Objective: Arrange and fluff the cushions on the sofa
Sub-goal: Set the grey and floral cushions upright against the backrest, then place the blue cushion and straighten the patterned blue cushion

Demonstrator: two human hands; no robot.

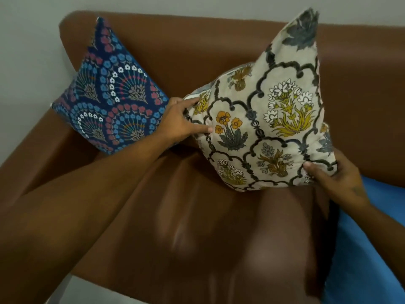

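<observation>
A cream cushion (269, 119) with floral print and dark scalloped lines stands tilted on one corner over the seat of the brown leather sofa (197, 211). My left hand (182, 121) grips its left corner, thumb on the front. My right hand (335, 178) holds its lower right corner from below. A dark blue cushion (111, 95) with fan-shaped flower print leans in the sofa's left corner, against the backrest and armrest, just behind my left hand.
The sofa's backrest (219, 47) runs along a pale wall (26, 51). A bright blue fabric surface (370, 249) lies at the right edge beside the seat. A strip of light floor (65, 290) shows at the bottom left.
</observation>
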